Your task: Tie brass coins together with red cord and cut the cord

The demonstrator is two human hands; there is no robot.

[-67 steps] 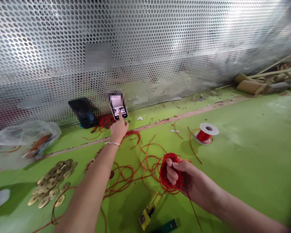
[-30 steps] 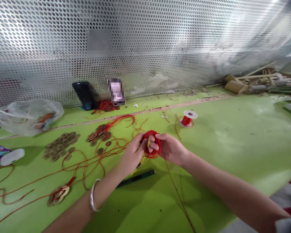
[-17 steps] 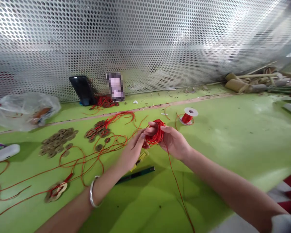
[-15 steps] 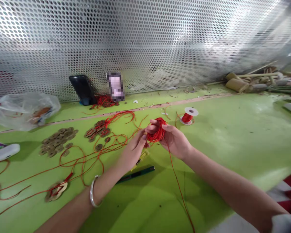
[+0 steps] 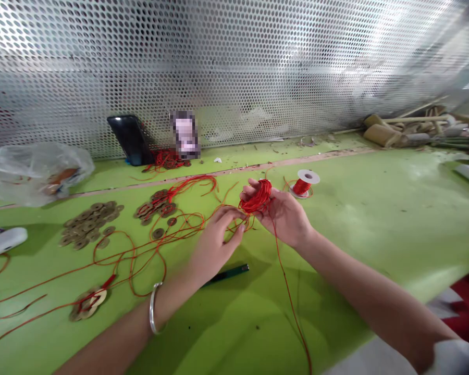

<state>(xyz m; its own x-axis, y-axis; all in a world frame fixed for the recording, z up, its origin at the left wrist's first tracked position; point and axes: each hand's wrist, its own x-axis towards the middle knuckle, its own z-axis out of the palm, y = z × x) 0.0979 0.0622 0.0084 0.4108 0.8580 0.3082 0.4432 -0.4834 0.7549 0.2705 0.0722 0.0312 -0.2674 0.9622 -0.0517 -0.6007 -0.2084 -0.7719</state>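
Note:
My right hand (image 5: 287, 216) holds a coil of red cord (image 5: 258, 197) wound round its fingers. A loose strand drops from the coil toward the front edge of the table. Just left of the coil is my left hand (image 5: 219, 239), thumb and fingers apart, its fingertips close to the thin loops under the coil. Whether they touch a strand is hard to make out. Below the left hand lies a dark green, pen-like tool (image 5: 230, 272), partly covered by the wrist. A white spool (image 5: 308, 178) with red cord stands behind my right hand.
On the green table (image 5: 375, 219) are piled round coins (image 5: 89, 224), coins tied with red cord (image 5: 154, 205) and a knotted coin cluster (image 5: 89, 303). Long cords trail leftward. Two phones lean at the perforated metal panel (image 5: 234, 67); a plastic bag (image 5: 35, 169) lies left, wooden pieces (image 5: 383, 134) right.
My left hand has drawn down and left from the coil, its fingers opening. My right hand has lifted the coil slightly and turned its palm more upward.

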